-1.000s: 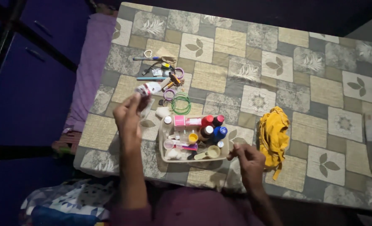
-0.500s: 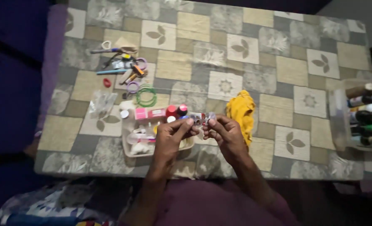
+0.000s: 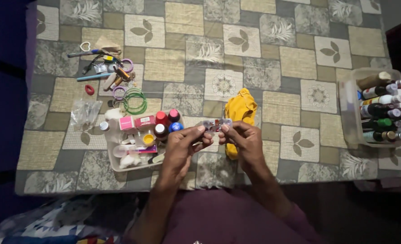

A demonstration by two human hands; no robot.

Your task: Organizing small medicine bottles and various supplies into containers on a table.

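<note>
Both my hands meet above the table's near edge and pinch a small clear packet point(image 3: 215, 124) with red bits inside. My left hand point(image 3: 182, 147) grips its left end and my right hand point(image 3: 242, 139) its right end. Just left of my left hand stands a shallow clear tray point(image 3: 115, 163) packed with small bottles, pink boxes and a yellow cap. A crumpled yellow cloth point(image 3: 239, 110) lies on the patterned tablecloth point(image 3: 182, 68) right behind my right hand.
At the back left lie pens, small tools, purple rings and green bangles point(image 3: 134, 100), with a red ring point(image 3: 89, 89) and an empty clear bag point(image 3: 84, 111) nearby. A clear bin of bottles point(image 3: 377, 108) stands at the right edge.
My left hand brought the small packet from the left side of the table to the middle, where my right hand joined it. The view shifted left, revealing the bin of bottles.
</note>
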